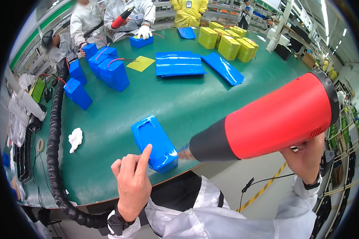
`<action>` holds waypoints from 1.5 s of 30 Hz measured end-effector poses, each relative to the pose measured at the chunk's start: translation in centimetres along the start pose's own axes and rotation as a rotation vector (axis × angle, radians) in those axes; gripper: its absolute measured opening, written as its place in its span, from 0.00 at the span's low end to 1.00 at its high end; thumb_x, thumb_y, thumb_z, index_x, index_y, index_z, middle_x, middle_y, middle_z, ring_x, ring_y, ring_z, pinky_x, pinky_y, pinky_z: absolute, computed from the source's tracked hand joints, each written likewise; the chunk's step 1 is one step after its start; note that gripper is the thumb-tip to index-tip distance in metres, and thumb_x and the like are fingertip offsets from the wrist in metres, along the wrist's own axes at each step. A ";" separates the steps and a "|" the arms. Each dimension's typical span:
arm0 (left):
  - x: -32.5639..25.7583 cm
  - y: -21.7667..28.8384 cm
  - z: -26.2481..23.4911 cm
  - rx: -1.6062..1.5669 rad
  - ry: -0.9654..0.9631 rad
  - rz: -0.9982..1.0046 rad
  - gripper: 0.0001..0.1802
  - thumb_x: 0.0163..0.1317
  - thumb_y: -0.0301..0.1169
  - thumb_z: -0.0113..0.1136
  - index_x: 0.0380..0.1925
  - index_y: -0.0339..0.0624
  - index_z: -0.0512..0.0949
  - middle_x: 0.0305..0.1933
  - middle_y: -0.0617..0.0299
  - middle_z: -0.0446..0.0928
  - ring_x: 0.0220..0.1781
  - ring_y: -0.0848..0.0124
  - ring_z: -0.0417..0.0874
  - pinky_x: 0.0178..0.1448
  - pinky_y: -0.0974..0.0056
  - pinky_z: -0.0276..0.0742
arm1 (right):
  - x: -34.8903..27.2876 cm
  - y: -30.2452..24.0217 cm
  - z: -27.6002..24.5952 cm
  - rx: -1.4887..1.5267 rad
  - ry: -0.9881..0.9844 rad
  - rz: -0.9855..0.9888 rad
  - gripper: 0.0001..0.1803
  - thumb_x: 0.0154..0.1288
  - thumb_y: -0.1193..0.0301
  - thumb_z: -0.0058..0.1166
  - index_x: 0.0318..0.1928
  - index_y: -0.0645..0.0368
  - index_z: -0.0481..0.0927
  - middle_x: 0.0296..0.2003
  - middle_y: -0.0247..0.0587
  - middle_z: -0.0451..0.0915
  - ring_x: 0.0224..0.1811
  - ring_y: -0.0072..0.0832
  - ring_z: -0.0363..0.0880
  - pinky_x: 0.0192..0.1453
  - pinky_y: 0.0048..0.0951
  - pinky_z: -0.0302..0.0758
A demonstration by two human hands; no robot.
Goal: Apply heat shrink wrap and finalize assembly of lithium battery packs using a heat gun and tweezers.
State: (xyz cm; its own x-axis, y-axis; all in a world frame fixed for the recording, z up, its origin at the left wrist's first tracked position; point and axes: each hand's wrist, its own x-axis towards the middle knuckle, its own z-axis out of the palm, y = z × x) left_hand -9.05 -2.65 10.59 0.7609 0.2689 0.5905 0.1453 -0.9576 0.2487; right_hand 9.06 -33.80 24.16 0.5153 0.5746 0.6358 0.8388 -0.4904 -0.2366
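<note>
At the near edge of the green mat-covered surface, a glossy blue shrink-wrapped rectangular pack is lying flat, its near corner just short of the rim. Left hand is pressing the pack's near side with the index finger extended; the other fingers are curling loosely, holding nothing. Right hand is gripping the handle of a red-and-black plastic heat gun, fingers wrapping around it; the handle itself is mostly hidden behind the body. Nozzle is pointing at the pack's right end, very close; whether it is touching cannot be told.

Open green surface is lying beyond and to the left of the pack. A crumpled white cloth is sitting well apart to the left. A black corrugated hose is running along the left rim. Far across, more blue packs, flat blue sleeves and yellow blocks are standing, with white-coated workers partly cut off at the top edge.
</note>
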 end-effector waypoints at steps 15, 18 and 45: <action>0.6 0.6 -1.9 0.060 -0.084 0.049 0.22 0.55 0.13 0.60 0.47 0.50 0.79 0.34 0.64 0.71 0.39 0.67 0.75 0.56 0.57 0.58 | 2.1 -0.3 0.9 -0.105 -0.002 -0.075 0.27 0.45 0.75 0.78 0.48 0.64 0.81 0.41 0.48 0.84 0.37 0.48 0.86 0.42 0.40 0.81; 0.7 0.7 -2.3 0.225 -0.132 0.145 0.28 0.55 0.18 0.62 0.55 0.59 0.80 0.37 0.66 0.70 0.42 0.68 0.74 0.57 0.56 0.57 | 2.9 0.1 1.4 -0.156 -0.004 -0.078 0.27 0.48 0.75 0.77 0.49 0.65 0.80 0.41 0.49 0.84 0.40 0.50 0.86 0.47 0.40 0.81; -0.1 1.3 -0.6 0.201 -0.138 0.030 0.47 0.54 0.12 0.58 0.78 0.39 0.62 0.42 0.66 0.74 0.44 0.70 0.75 0.61 0.57 0.55 | 0.5 10.4 27.5 1.568 -0.460 1.128 0.22 0.67 0.50 0.64 0.36 0.58 0.78 0.27 0.34 0.78 0.25 0.23 0.79 0.32 0.25 0.80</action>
State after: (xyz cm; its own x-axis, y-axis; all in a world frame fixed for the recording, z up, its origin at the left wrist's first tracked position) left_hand -9.33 -3.89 11.27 0.8441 0.2366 0.4812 0.2336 -0.9700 0.0671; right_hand 22.88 -20.58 1.79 0.6121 0.6934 -0.3802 -0.5805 0.0675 -0.8115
